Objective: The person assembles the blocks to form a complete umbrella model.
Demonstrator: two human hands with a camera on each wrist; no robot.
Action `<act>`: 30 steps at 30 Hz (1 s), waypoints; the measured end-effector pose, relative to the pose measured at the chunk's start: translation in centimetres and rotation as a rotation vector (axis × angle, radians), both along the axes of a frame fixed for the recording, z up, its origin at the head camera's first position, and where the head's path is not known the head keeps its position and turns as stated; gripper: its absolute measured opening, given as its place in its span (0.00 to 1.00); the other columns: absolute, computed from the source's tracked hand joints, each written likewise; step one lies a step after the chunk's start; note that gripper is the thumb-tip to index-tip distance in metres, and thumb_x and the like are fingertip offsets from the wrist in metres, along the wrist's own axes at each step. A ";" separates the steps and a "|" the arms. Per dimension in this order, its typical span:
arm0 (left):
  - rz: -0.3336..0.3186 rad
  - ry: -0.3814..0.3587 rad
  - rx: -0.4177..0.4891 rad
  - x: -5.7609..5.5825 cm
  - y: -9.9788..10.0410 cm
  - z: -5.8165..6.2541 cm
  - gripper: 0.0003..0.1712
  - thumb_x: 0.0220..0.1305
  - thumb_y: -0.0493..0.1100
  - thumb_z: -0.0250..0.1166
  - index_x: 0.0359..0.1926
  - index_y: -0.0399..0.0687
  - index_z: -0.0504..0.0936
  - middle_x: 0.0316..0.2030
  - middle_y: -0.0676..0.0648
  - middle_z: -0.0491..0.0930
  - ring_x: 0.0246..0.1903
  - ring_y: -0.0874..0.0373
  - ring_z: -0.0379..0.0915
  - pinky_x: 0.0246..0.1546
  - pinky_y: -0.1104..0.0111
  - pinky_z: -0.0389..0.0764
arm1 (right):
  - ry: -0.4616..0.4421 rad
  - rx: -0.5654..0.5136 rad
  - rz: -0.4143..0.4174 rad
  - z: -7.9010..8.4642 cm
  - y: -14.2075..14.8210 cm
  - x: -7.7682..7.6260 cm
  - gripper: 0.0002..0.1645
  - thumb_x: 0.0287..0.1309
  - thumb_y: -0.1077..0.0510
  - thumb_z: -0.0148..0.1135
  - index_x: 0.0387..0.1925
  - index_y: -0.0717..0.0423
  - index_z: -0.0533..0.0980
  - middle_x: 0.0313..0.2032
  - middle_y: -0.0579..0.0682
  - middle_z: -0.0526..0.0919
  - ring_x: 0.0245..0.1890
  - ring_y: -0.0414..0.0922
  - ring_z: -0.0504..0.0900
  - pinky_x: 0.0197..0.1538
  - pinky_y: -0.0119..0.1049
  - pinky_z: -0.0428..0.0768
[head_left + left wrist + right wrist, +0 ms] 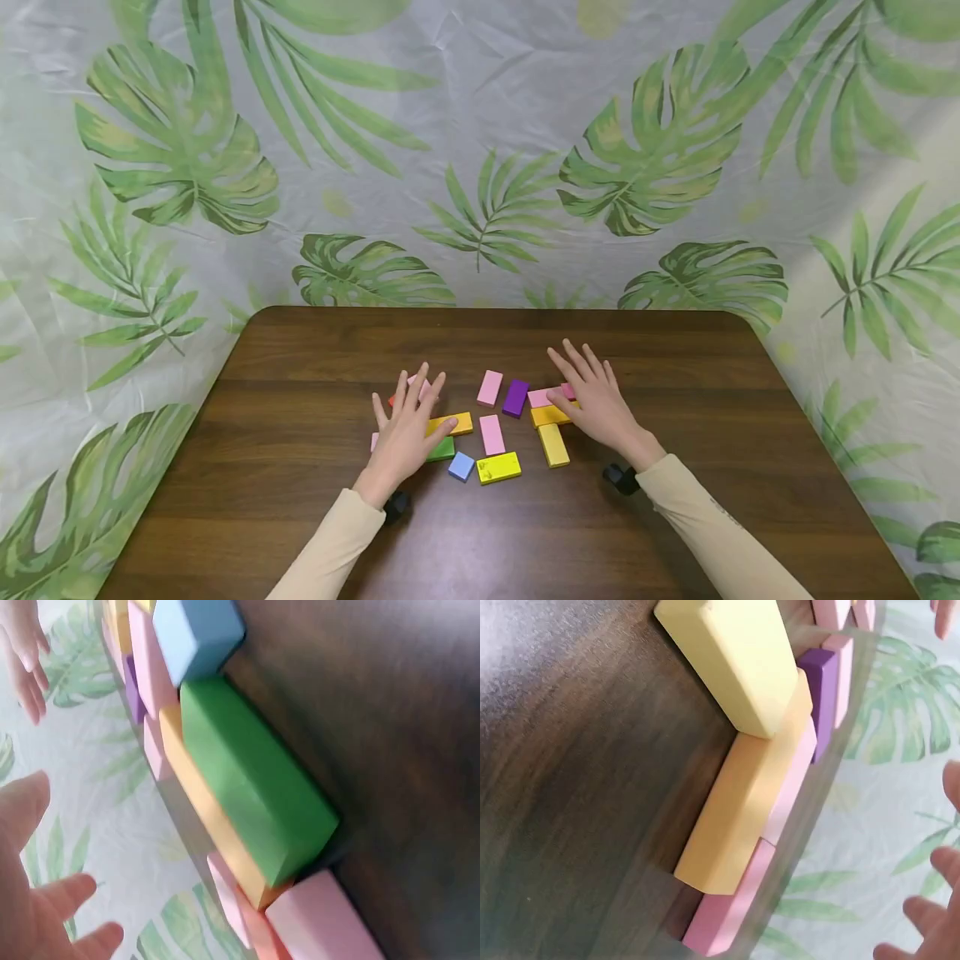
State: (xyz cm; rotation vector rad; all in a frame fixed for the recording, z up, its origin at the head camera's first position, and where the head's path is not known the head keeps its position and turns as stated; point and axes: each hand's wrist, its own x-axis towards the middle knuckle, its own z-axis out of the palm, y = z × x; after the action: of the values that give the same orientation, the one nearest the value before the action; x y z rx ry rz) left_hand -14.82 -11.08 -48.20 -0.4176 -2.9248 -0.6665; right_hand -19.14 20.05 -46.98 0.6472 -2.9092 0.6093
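My left hand (405,435) hovers with spread fingers over the left blocks: a green block (255,780), an orange block (459,424) alongside it, and pink and red ones partly hidden beneath. My right hand (600,404), fingers likewise spread, is above the right cluster. There an orange block (735,810) lies against a pale yellow block (735,660), a light pink block (791,780) and a darker pink block (727,900). Between the hands lie a purple block (515,398), two pink blocks (492,435), a bright yellow block (498,468) and a small blue block (461,467).
All the blocks lie on a dark brown wooden table (675,533). A leaf-patterned cloth (495,100) hangs behind it and at both sides. Each wrist bears a small black camera, the right one (621,478) low over the wood.
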 end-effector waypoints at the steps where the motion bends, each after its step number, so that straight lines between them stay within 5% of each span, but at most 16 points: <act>1: -0.020 0.001 -0.003 0.2 0.1 -0.1 0.42 0.64 0.60 0.60 0.74 0.53 0.57 0.74 0.45 0.45 0.72 0.41 0.33 0.58 0.31 0.34 | -0.004 0.001 0.019 -0.1 0.0 0.1 0.42 0.65 0.43 0.55 0.74 0.48 0.52 0.73 0.57 0.48 0.72 0.60 0.41 0.65 0.67 0.39; 10: -0.254 -0.068 0.014 1.8 1.5 -0.9 0.36 0.64 0.54 0.62 0.70 0.48 0.64 0.71 0.44 0.55 0.70 0.40 0.43 0.59 0.31 0.41 | -0.052 0.009 0.168 -1.2 -0.6 0.9 0.40 0.64 0.48 0.59 0.72 0.53 0.58 0.72 0.55 0.53 0.71 0.60 0.49 0.65 0.64 0.49; 17: -0.458 -0.178 -0.040 2.9 2.4 -1.2 0.30 0.67 0.52 0.60 0.67 0.54 0.69 0.71 0.48 0.58 0.72 0.44 0.40 0.61 0.34 0.40 | -0.109 0.022 0.235 -2.0 -1.3 1.4 0.38 0.63 0.48 0.60 0.71 0.51 0.60 0.71 0.55 0.56 0.70 0.61 0.50 0.66 0.63 0.49; 30: -0.546 -0.125 -0.094 4.2 2.6 -2.2 0.29 0.66 0.51 0.60 0.66 0.52 0.71 0.70 0.55 0.60 0.72 0.43 0.39 0.60 0.32 0.43 | -0.110 0.082 0.398 -2.8 -2.5 2.7 0.33 0.66 0.48 0.55 0.69 0.50 0.64 0.70 0.54 0.59 0.70 0.60 0.51 0.66 0.63 0.49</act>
State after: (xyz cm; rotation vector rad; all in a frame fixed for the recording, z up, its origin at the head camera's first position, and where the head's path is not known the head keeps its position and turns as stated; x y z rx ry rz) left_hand -10.64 -8.49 -50.43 -1.2532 -2.9698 -0.6253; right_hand -16.40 17.50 -49.74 1.2589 -2.9340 0.5788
